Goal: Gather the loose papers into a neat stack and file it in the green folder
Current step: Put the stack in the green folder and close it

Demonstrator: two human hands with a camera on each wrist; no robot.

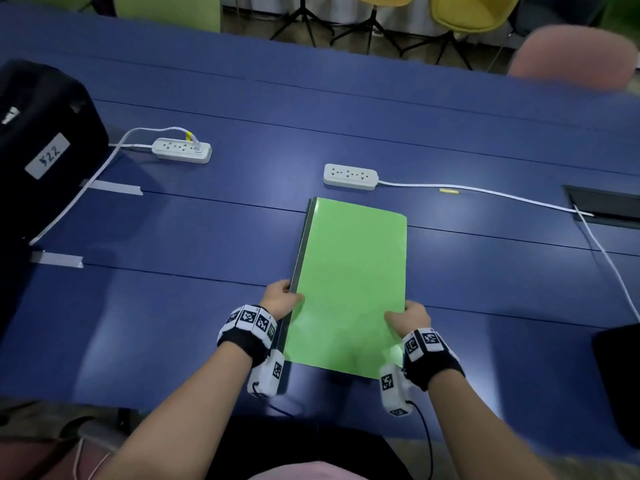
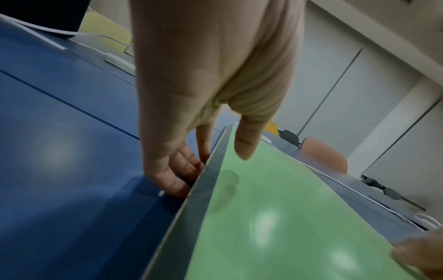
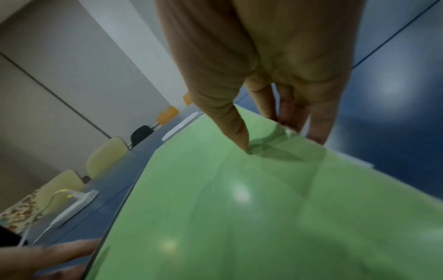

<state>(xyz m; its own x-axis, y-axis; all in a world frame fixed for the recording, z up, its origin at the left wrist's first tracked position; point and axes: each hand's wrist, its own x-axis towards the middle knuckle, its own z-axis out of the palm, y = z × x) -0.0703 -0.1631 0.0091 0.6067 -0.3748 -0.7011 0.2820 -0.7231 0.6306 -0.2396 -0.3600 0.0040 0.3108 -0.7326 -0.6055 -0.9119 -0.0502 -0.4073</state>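
1. A blue table (image 1: 450, 140) fills the head view, its top crossed by thin seams.
2. A black case (image 1: 38, 143) with a white label stands at the table's far left edge.
3. The green folder (image 1: 349, 282) lies closed in the middle of the table, just in front of the person, its long side running away from them. It has a dark spine strip along its left edge, and its glossy cover reflects the ceiling lights. In the right wrist view a thin white edge shows just under the cover's right side; whether that is paper I cannot tell.
4. The left hand (image 1: 280, 299) grasps the folder's spine edge near the close end: the thumb lies on top of the cover, and the fingers (image 2: 182, 170) curl down against the side, touching the table.
5. The right hand (image 1: 408, 318) grasps the opposite, right edge: the thumb presses onto the cover, and the fingers (image 3: 318, 121) curl over and below that edge.
6. Two white power strips lie beyond the folder, one (image 1: 350, 176) near its far end, the other (image 1: 182, 150) further left with a plug in it.
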